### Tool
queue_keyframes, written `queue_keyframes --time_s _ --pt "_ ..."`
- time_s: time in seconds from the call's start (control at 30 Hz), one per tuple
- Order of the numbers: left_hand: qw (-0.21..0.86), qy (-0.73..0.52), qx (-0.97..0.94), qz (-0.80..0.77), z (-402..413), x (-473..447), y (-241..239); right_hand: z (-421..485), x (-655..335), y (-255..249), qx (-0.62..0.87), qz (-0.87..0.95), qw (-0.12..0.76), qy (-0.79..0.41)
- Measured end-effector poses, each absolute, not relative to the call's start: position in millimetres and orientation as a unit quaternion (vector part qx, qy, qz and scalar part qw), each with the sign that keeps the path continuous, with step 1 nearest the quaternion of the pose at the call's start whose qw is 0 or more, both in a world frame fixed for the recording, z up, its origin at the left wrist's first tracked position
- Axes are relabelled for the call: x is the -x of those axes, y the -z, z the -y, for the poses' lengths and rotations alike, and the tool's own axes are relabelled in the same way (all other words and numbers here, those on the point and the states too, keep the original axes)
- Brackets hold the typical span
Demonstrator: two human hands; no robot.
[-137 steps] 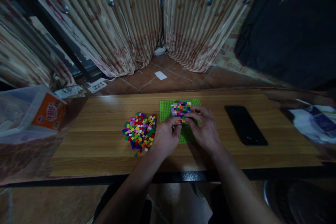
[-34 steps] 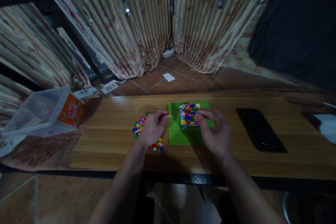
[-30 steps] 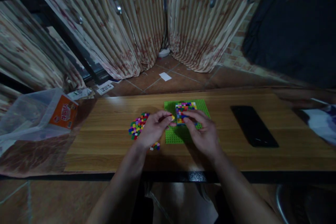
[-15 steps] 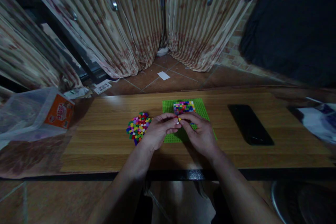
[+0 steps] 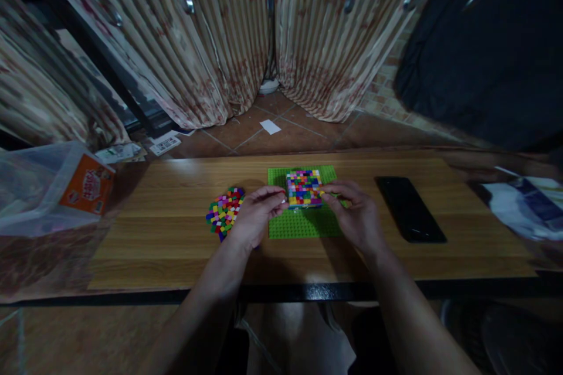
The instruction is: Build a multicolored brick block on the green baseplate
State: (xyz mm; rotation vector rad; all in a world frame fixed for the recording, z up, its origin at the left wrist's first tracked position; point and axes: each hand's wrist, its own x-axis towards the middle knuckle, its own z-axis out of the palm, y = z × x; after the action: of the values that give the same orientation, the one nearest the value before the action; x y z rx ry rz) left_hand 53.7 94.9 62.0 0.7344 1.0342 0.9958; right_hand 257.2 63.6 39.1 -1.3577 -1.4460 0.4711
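A block of many-coloured toy bricks (image 5: 303, 186) stands on a green studded baseplate (image 5: 304, 226) in the middle of the table. At the block's right edge, my right hand (image 5: 357, 214) pinches a small yellow brick (image 5: 322, 192); whether it is pressed onto the block I cannot tell. My left hand (image 5: 255, 215) is closed at the block's left side, with a small white brick (image 5: 283, 200) between its fingertips and something red beside it. Left of that hand lies a pile of loose coloured bricks (image 5: 223, 212), partly hidden by it.
A black phone-like slab (image 5: 410, 209) lies on the wooden table (image 5: 167, 217) to the right. Beyond the table's left end is a clear plastic tub (image 5: 39, 187) with an orange label. Striped curtains (image 5: 229, 41) hang behind, and white papers (image 5: 510, 202) lie at the far right.
My hands have moved apart from each other. The right went rightward with the yellow brick to the block's edge, the left went leftward, and the block now shows between them. The view shifted slightly.
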Motion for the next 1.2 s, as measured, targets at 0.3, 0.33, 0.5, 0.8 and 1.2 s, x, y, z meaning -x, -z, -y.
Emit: queue_keyframes --time_s 0.3,0.33,0.5,0.8,1.2 --pt "0.685 -0.441 -0.344 -0.467 -95.3 -52.2 -60.5 -71.1 -255.2 -27.7 0.579 0.609 0.504 -0.199" --pt "0.685 -0.441 -0.345 -0.466 -95.4 -51.9 -60.2 -71.1 -255.3 -28.3 0.582 0.609 0.501 -0.199" --pt "0.686 -0.445 -0.344 -0.461 -96.0 -51.7 -58.6 -71.3 -253.7 -28.1 0.592 0.599 0.497 -0.208" --pt "0.687 -0.441 -0.339 -0.468 -96.7 -51.9 -57.5 -76.2 -242.1 -22.0 0.605 0.435 0.574 -0.340" --pt "0.693 -0.441 -0.343 -0.456 -94.3 -54.1 -57.9 -80.0 -235.3 -23.5 0.572 0.332 0.622 -0.419"
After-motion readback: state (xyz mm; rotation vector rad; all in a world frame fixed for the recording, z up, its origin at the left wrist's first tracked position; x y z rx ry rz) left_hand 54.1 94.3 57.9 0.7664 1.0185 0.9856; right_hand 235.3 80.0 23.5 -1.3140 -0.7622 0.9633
